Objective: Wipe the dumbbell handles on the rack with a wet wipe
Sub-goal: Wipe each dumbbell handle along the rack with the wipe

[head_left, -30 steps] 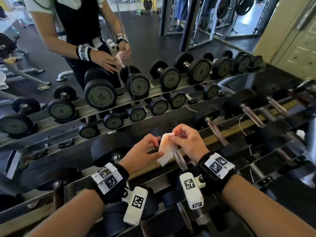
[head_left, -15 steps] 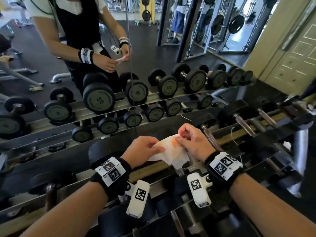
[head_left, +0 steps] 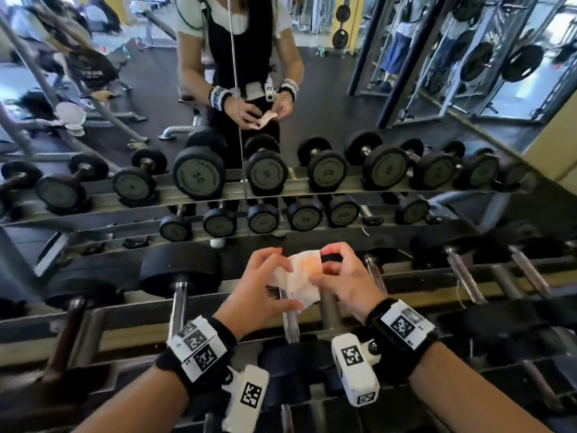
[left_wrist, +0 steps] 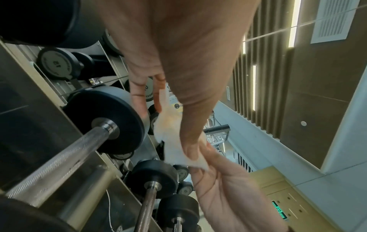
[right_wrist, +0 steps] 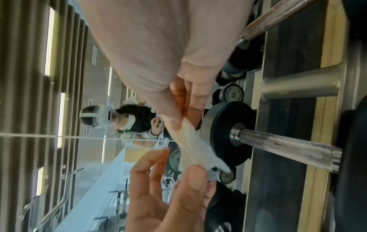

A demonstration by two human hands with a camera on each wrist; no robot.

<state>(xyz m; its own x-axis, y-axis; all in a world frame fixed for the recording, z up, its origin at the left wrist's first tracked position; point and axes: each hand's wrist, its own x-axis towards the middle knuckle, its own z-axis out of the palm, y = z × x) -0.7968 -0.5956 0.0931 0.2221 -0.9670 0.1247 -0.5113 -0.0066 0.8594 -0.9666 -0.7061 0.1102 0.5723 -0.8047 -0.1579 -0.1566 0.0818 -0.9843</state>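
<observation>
A white wet wipe (head_left: 304, 270) with orange stains is stretched between both hands, a little above the rack (head_left: 125, 335). My left hand (head_left: 278, 285) pinches its near lower edge with the thumb. My right hand (head_left: 321, 267) pinches the far upper corner. In the left wrist view the thumb presses the wipe (left_wrist: 172, 141). In the right wrist view the wipe (right_wrist: 198, 150) hangs from my right hand (right_wrist: 178, 124). A knurled steel dumbbell handle (head_left: 290, 320) lies on the rack just below the hands, partly hidden by them. Other handles (head_left: 178, 304) (head_left: 374, 276) lie to either side.
A mirror (head_left: 237, 89) stands right behind the rack and reflects the dumbbell rows and the person. Black dumbbell heads (head_left: 181, 270) line the rack's far side. More dumbbells (head_left: 296, 367) sit on the lower tier under my wrists. A yellow wall (head_left: 555, 145) stands at the right.
Both hands have lifted the wipe off the dumbbell handle and spread it open between them. The head view has tilted up toward the mirror.
</observation>
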